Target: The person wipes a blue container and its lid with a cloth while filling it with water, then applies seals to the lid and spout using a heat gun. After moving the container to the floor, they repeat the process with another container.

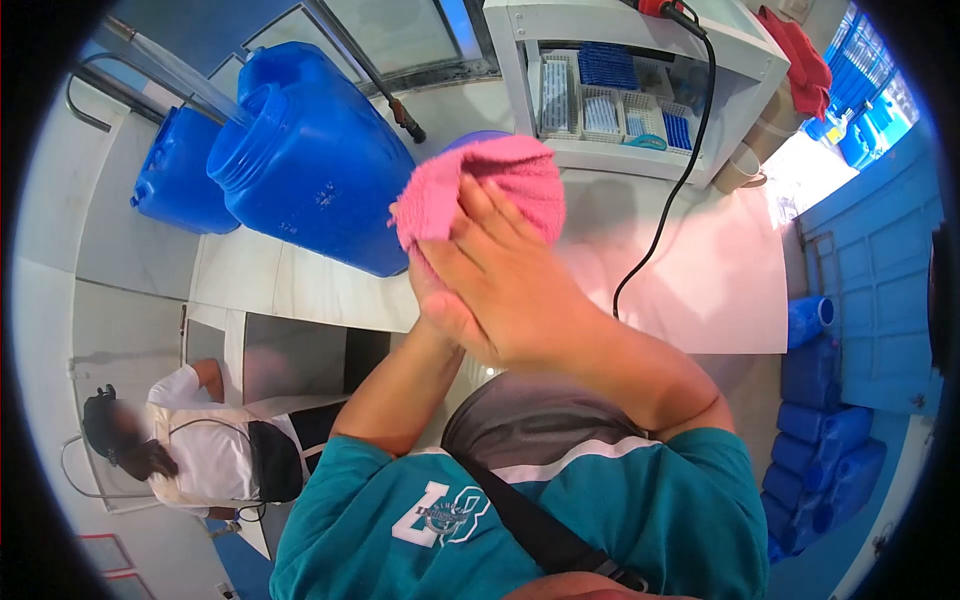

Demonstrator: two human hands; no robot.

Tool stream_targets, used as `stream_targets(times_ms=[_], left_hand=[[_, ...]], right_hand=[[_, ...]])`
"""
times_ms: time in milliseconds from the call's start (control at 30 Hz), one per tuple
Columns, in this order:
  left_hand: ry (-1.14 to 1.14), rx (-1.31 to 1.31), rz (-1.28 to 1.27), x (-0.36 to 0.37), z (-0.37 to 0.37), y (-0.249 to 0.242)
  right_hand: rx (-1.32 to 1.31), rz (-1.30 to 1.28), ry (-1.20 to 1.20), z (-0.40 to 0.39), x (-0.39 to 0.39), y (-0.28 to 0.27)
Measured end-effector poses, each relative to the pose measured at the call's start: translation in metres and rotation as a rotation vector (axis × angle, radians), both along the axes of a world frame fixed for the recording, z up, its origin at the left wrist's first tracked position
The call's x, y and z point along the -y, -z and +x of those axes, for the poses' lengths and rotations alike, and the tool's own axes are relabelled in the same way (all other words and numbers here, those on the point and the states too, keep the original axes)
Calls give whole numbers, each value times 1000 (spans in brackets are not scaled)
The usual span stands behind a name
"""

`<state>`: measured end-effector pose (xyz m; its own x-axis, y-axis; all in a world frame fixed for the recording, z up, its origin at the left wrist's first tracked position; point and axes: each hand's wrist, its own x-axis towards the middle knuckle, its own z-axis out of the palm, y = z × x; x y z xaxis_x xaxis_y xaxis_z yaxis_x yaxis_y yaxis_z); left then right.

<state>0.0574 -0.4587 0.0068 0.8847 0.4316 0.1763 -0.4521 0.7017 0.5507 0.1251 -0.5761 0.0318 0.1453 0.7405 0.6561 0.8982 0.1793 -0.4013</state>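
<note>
A pink cloth (535,185) is bunched between my two hands above the white counter. My right hand (515,285) lies over its near side, fingers pressed along the folds. Beneath it, my left hand (432,300) holds the cloth from the other side; most of its fingers are hidden by the cloth and my right hand. Behind the cloth shows a small part of a blue-purple round thing (477,138), mostly covered. Just left of my hands stands a large blue jerrycan (325,150) with an open mouth and a clear tube at it.
A white shelf unit (640,165) with small baskets stands at the back. A black cord (665,225) hangs down onto the counter (725,290). A beige mug (738,168) is at right. Blue containers (815,440) are stacked lower right. Another person (215,450) stands lower left.
</note>
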Motion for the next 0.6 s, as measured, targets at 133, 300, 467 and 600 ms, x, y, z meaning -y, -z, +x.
stream_targets(times_ms=[133, 300, 467, 600], left_hand=[[250, 297, 16, -10, 0, -1], [26, -24, 190, 17, -17, -9], [139, -206, 562, 15, -15, -25], [-38, -181, 483, 26, -6, -27]], right_hand=[[90, 27, 127, -6, 10, 6], [-269, 299, 230, 31, 4, 10], [-301, 211, 50, 37, 2, -28], [209, 145, 27, 36, -3, -36]])
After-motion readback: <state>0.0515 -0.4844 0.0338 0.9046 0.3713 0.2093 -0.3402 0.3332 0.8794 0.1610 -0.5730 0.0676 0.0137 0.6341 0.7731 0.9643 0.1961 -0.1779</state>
